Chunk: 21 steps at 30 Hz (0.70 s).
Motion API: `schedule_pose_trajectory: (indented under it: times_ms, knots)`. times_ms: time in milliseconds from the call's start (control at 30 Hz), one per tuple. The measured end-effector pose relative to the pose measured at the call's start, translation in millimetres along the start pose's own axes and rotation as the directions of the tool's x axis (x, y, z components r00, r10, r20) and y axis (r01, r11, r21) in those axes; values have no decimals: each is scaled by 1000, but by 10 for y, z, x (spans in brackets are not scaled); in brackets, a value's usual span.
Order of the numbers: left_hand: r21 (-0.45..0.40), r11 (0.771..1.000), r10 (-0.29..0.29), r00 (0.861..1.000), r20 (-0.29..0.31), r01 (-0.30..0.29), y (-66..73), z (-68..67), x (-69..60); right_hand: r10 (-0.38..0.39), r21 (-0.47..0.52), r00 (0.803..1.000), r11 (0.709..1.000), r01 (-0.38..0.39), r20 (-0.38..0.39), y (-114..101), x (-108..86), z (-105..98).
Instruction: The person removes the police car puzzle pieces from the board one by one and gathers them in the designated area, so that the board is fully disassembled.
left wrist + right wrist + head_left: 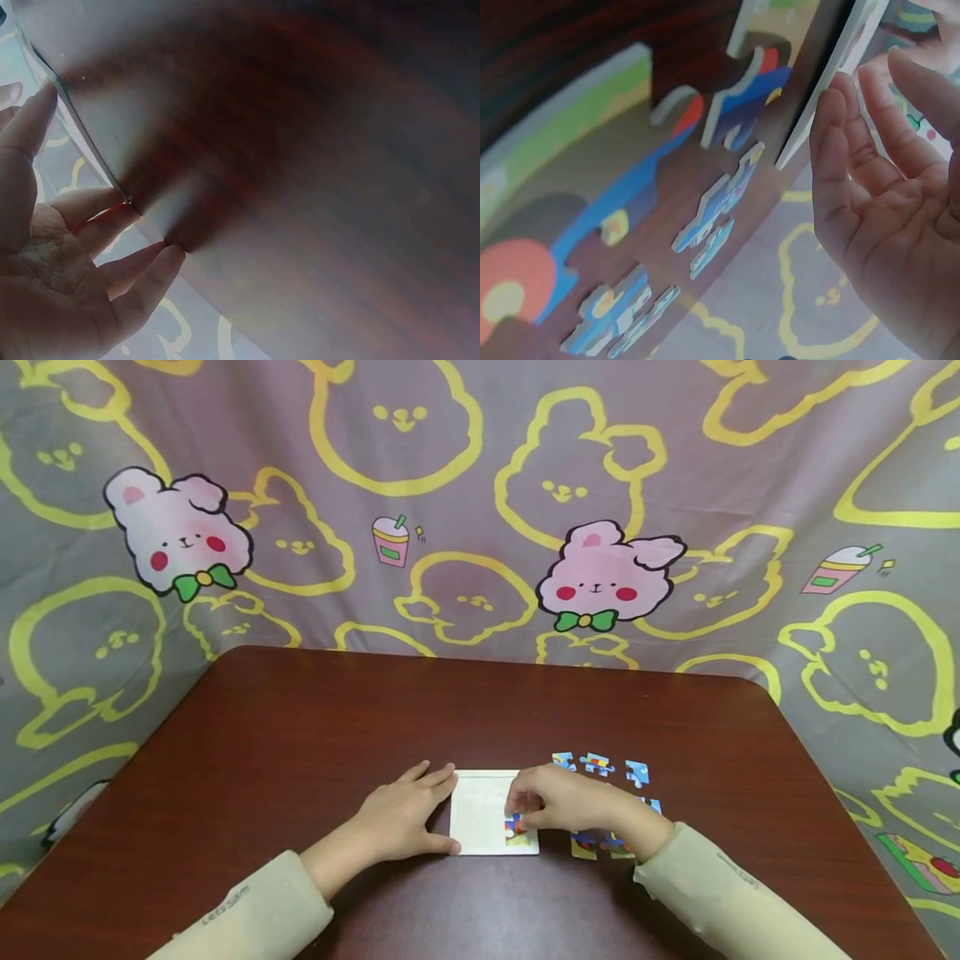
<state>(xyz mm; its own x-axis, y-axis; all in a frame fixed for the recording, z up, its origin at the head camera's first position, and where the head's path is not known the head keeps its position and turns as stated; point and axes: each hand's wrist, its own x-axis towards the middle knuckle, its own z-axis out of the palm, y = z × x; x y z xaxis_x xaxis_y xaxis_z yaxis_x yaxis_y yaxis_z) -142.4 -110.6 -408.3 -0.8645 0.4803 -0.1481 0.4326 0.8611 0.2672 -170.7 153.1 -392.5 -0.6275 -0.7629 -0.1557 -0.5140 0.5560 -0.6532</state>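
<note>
A shallow white puzzle tray (477, 814) lies flat on the table. My left hand (401, 817) rests at its left side, fingers spread, with thumb and fingertips touching the edge. In the left wrist view, the left hand (67, 270) reaches along the tray's thin edge. My right hand (562, 797) is over the tray's right part, fingers bent, pinching a small colourful puzzle piece (513, 823) near the lower right corner. The right wrist view shows the right hand (889, 165) beside the tray's rim (832, 82); its fingertips' contact with the piece is hidden there.
Loose puzzle pieces lie right of the tray, including a piece with yellow and red (597, 764) and a blue one (637, 772). Others are partly under the right forearm. The dark red table (360, 710) meets a patterned curtain (465, 527) at the back.
</note>
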Motion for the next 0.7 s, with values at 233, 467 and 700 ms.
schedule_pose_trajectory:
  times_ms: [233, 467, 700]
  knots:
    - [2, 1000, -4, 1000, 2, 4, 5, -9, 4, -17, -75, 1000, 997, 19, 22, -9, 46, 40]
    - [0, 1000, -4, 1000, 3, 4, 10, -13, -4, -31, -111, 999, 993, 34, 35, -23, 50, 66]
    - [2, 1000, -3, 1000, -2, 3, 11, -2, -3, -6, -89, 999, 996, 8, 32, -35, 47, 84]
